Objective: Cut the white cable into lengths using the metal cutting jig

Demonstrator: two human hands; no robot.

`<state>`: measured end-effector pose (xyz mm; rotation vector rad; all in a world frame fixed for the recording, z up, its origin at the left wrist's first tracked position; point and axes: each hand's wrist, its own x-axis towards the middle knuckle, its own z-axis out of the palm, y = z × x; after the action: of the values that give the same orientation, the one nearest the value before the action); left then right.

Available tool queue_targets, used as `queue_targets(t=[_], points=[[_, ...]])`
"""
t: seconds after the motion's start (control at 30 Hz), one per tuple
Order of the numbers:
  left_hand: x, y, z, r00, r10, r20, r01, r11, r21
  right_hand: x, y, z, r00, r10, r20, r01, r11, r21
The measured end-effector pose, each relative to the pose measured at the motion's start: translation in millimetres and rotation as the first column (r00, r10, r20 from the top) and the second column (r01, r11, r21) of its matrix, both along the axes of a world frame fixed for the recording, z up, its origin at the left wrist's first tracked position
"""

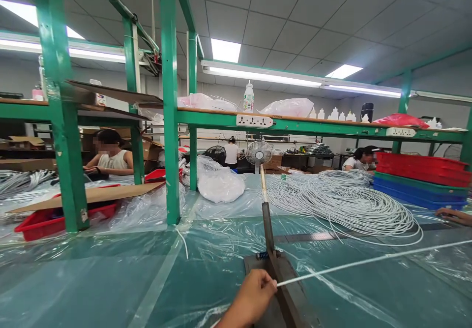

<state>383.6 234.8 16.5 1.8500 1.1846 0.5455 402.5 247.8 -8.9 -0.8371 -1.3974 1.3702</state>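
Observation:
My left hand (254, 291) is closed at the bottom middle, thumb and fingers pinching the end of a white cable (354, 265). From there the cable runs nearly straight up to the right and leaves the frame. Beneath and beside the hand lies a lever cutter (295, 298) on a metal base, its long handle (267, 220) raised and pointing away from me. Beyond it, a steel ruler (320, 237) lies across the table. Another hand (455, 216) shows at the right edge near the ruler, above the cable; whose it is and its grip are unclear.
A large coil of white cable (342, 202) spreads beyond the ruler. Stacked red and blue trays (420, 183) stand right. Green shelf posts (170, 121) rise at left, near a red tray (40, 227). A fan (259, 152) and several seated people are farther back.

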Motion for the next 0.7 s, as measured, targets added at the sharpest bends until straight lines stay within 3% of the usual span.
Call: queue_targets(t=[0.1, 0.17, 0.23, 0.3, 0.37, 0.4, 0.47, 0.6, 0.7], points=[[0, 11, -9.8, 0.999, 0.011, 0.037, -0.01, 0.999, -0.039, 44, -8, 6.4, 0.997, -0.064, 0.043, 0.059, 0.992, 0.114], [2, 13, -13.6, 1.0, 0.025, 0.018, -0.025, 0.999, -0.03, 65, -20, 20.8, 0.989, -0.066, 0.13, 0.044, 0.986, 0.162], [4, 13, -14.3, 0.998, 0.061, -0.012, -0.062, 0.998, -0.017, 75, -27, 46.8, 0.978, -0.041, 0.206, 0.012, 0.99, 0.141], [4, 11, -12.8, 0.995, 0.093, -0.041, -0.093, 0.996, -0.009, 80, -20, 81.0, 0.97, -0.101, 0.22, 0.076, 0.99, 0.117], [5, 9, -11.1, 0.994, 0.103, -0.048, -0.103, 0.995, -0.002, 88, 6, 115.8, 0.937, -0.301, 0.177, 0.282, 0.951, 0.127], [5, 8, -11.1, 0.994, 0.1, -0.044, -0.1, 0.995, -0.007, 93, 25, 130.7, 0.892, -0.431, 0.138, 0.415, 0.9, 0.131], [6, 9, -13.6, 0.994, 0.104, -0.03, -0.105, 0.994, -0.028, 106, 67, 151.7, 0.823, -0.555, 0.118, 0.55, 0.832, 0.081], [10, 15, -24.1, 0.982, 0.189, -0.007, -0.189, 0.981, -0.047, 123, 134, 159.8, 0.814, -0.559, 0.155, 0.575, 0.814, -0.082], [13, 16, -26.0, 0.974, 0.228, 0.01, -0.227, 0.971, -0.071, 122, 153, 153.8, 0.836, -0.528, 0.148, 0.548, 0.819, -0.171]])
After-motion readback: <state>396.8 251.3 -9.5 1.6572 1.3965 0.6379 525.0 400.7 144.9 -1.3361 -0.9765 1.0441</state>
